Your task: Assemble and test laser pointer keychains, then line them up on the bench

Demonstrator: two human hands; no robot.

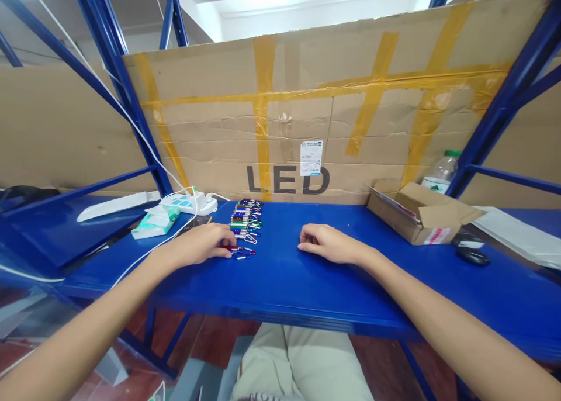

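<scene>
My left hand (205, 243) rests low over the blue table with thumb and fingers closed on a red keychain flashlight (236, 250). Its carabiner clip sticks out to the right of my fingertips. Just beyond it, a row of keychain flashlights (246, 217) in red, green, blue and silver runs away from me, their clips pointing right. My right hand (328, 243) lies on the table to the right of the row, fingers loosely curled in, with nothing visible in them. Part of a dark phone (197, 221) shows behind my left hand.
A tissue pack (155, 221) and a white power strip (186, 203) with cables lie at the left. On the right are an open cardboard box (416, 211), a black mouse (472, 256) and a bottle (440, 173). A large cardboard sheet (210, 138) stands along the back.
</scene>
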